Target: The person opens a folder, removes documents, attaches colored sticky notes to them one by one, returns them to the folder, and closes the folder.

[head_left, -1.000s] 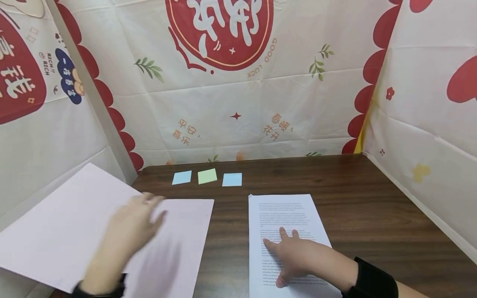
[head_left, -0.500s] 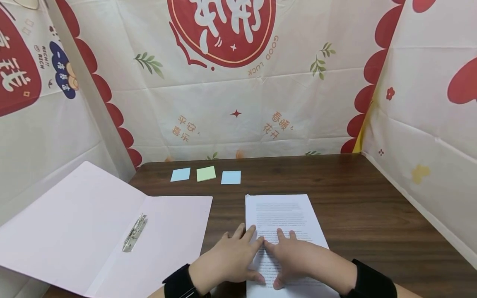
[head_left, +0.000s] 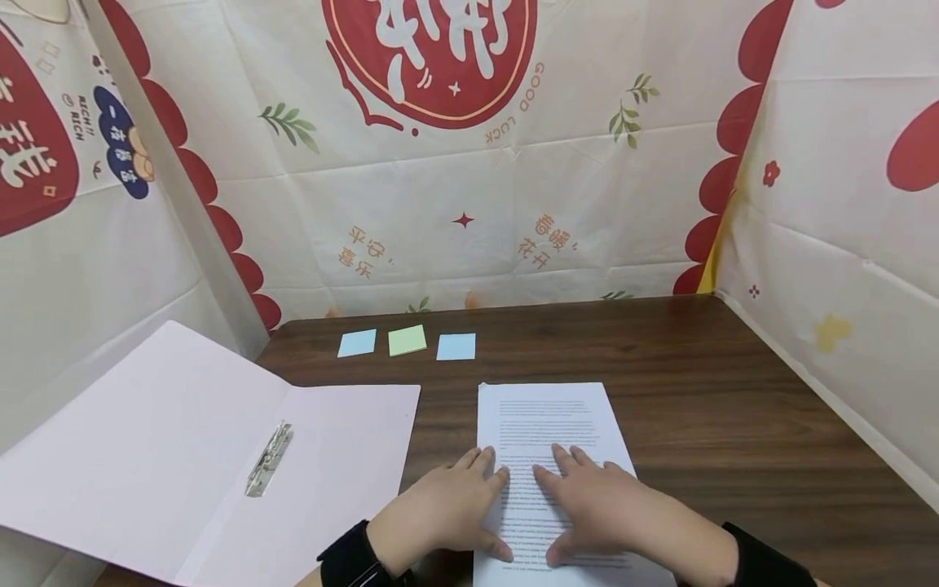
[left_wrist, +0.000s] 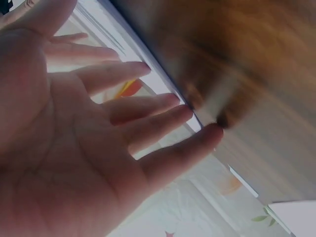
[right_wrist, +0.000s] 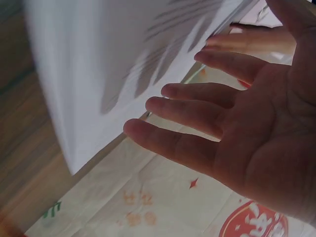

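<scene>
A stack of printed paper [head_left: 546, 420] lies on the table, its text in dense lines. My left hand [head_left: 449, 507] is at the stack's left edge, fingers extended and thumb reaching over the sheet. Over the print on the right side is my right hand [head_left: 600, 509], its fingers spread and thumb apart. In the left wrist view the fingertips [left_wrist: 210, 133] meet the paper's edge near the wood. The right wrist view shows an outstretched palm [right_wrist: 266, 128] facing the printed sheet [right_wrist: 94, 64]. Left of the stack lies an opened pale folder [head_left: 352, 448] with a metal clip [head_left: 269, 459].
Two blue sticky notes [head_left: 456, 346] and a green sticky note [head_left: 407, 340] line the far side of the brown wooden table [head_left: 734, 424]. A white printed cloth [head_left: 411, 179] hangs behind, with more cloth at both sides.
My left hand has gone from above the folder to the stack's left edge, uncovering the clip. My right hand has shifted slightly right across the page, and the stack sits slightly further left.
</scene>
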### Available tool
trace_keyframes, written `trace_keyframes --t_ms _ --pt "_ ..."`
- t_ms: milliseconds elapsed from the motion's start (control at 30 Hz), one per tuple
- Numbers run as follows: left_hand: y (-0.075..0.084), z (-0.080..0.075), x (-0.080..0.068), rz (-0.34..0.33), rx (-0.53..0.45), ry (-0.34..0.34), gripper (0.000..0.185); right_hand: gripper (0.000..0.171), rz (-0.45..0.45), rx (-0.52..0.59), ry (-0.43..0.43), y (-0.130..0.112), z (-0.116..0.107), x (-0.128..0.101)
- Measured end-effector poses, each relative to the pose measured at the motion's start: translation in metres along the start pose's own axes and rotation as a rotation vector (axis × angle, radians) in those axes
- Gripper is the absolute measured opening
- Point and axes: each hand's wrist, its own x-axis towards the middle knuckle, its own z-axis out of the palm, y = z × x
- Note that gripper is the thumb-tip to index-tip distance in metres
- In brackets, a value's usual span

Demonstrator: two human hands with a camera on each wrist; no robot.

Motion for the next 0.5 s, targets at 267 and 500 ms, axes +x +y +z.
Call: trace_keyframes --t_ms 267,500 --pt "-0.008 0.001 -0.005 -0.009 -0.008 -0.007 0.103 0.105 0.034 0.058 -0.011 0.025 0.0 -0.007" --pt "-0.012 -0.013 0.001 -0.014 0.019 -0.045 0.095 0.104 0.055 0.099 -0.03 0.029 0.005 -0.01"
